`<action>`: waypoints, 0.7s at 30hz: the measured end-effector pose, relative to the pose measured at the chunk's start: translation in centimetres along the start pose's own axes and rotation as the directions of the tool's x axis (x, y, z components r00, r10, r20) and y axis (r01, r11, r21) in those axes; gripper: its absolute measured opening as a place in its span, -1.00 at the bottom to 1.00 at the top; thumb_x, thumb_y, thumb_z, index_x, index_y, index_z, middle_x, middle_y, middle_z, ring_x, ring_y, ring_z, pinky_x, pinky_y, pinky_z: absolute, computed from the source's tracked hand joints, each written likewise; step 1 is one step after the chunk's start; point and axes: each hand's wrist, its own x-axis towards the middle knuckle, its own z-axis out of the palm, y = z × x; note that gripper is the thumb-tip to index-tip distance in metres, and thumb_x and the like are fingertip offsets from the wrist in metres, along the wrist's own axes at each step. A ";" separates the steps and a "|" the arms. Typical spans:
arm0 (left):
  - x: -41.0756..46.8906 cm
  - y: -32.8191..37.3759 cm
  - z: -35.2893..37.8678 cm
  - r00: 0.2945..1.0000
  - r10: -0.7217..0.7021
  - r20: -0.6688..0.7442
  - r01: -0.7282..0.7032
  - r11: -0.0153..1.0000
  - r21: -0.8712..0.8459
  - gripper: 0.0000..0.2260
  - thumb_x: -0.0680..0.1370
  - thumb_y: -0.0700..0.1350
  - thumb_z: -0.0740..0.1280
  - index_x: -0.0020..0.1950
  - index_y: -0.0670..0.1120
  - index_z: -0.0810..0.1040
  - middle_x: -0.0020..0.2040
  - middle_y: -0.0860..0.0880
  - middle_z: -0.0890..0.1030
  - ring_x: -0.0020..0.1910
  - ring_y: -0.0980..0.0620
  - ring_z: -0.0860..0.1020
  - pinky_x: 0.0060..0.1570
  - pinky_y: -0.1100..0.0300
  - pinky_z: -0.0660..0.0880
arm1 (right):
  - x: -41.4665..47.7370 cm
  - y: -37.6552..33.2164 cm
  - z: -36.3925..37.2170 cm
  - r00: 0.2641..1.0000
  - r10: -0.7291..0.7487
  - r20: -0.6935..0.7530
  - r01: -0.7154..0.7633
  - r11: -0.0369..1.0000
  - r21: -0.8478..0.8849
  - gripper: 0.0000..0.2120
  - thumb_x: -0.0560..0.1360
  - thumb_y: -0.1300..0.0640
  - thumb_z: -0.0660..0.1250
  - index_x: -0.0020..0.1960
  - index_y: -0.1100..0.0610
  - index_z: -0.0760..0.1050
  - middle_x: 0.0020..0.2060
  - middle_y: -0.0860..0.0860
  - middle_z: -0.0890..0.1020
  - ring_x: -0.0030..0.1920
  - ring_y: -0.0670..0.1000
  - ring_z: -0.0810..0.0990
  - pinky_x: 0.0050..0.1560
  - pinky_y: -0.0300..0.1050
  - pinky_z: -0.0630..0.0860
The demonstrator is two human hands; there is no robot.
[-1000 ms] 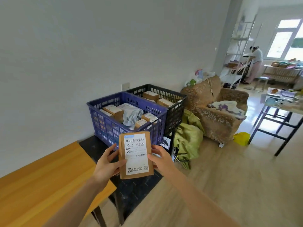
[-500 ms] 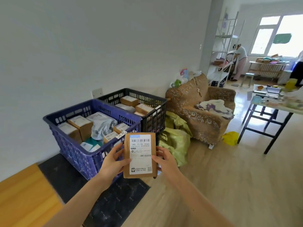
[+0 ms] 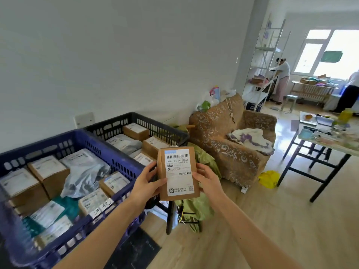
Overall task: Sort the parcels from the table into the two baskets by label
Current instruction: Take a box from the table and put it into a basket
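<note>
Lower left, the blue basket (image 3: 120,162) and, right of it, the black basket (image 3: 155,123) sit part-filled. At centre the left hand (image 3: 147,183) pinches one side edge of the brown parcel (image 3: 177,171), the right hand (image 3: 207,181) apparently the other, fingers hidden behind; the label (image 3: 178,183) faces the wearer for reading.

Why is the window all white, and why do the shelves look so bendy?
In the head view, the window is blown out by daylight, so nothing outside shows. The wide-angle lens tilts and curves the shelves near the frame's edge. The parcel label is sharp enough to read its big print, while labels in the blue basket look smeared.
</note>
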 end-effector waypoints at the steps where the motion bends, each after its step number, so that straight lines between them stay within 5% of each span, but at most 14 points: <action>1: 1.1 0.4 0.5 1.000 0.004 0.002 -0.004 1.000 -0.002 -0.39 0.48 -0.33 0.40 0.43 0.11 0.35 0.27 0.03 0.53 0.18 -0.01 0.56 0.00 0.01 0.60 | 1.2 -0.2 -0.5 1.000 0.000 -0.001 0.000 1.000 -0.006 -0.70 0.57 0.19 0.29 0.28 0.00 0.43 0.12 -0.04 0.59 0.03 -0.07 0.61 -0.04 -0.08 0.59; 8: 8.8 3.2 2.9 0.998 0.043 -0.047 -0.040 0.996 0.077 -0.35 0.48 -0.23 0.45 0.49 0.05 0.26 0.21 -0.02 0.57 0.15 -0.02 0.59 -0.02 0.09 0.57 | 9.8 -2.0 -2.3 0.999 -0.041 0.020 0.040 0.999 0.030 -0.70 0.56 0.14 0.32 0.29 0.06 0.46 0.11 0.01 0.64 0.05 0.02 0.65 0.08 0.01 0.60; 12: 13.3 4.5 4.0 0.990 0.090 -0.113 -0.079 0.991 0.104 -0.37 0.48 -0.24 0.44 0.48 0.06 0.29 0.19 -0.08 0.59 0.10 -0.09 0.62 0.05 -0.03 0.60 | 14.9 -3.6 -2.8 0.991 -0.066 0.119 0.064 0.998 0.025 -0.66 0.55 0.12 0.34 0.31 0.02 0.44 0.15 -0.01 0.61 0.07 -0.02 0.63 -0.10 -0.17 0.53; 17: 17.7 6.3 6.1 0.953 0.114 -0.280 -0.077 0.987 0.139 -0.44 0.49 -0.14 0.45 0.41 0.14 0.32 0.02 -0.09 0.65 -0.07 -0.04 0.68 -0.25 0.10 0.63 | 21.0 -5.4 -3.7 0.957 -0.076 0.280 0.081 0.997 -0.004 -0.65 0.56 0.11 0.31 0.33 0.01 0.41 0.17 -0.03 0.60 0.04 -0.07 0.62 -0.16 -0.27 0.46; 21: 20.8 7.6 7.5 0.909 0.106 -0.403 -0.022 0.978 0.208 -0.43 0.49 -0.07 0.44 0.43 0.20 0.29 0.01 -0.08 0.65 -0.06 -0.05 0.67 -0.26 0.11 0.62 | 25.2 -6.3 -4.1 0.913 -0.059 0.405 0.069 0.998 -0.012 -0.70 0.56 0.09 0.32 0.27 -0.07 0.42 0.14 -0.09 0.61 0.06 -0.09 0.61 -0.14 -0.22 0.47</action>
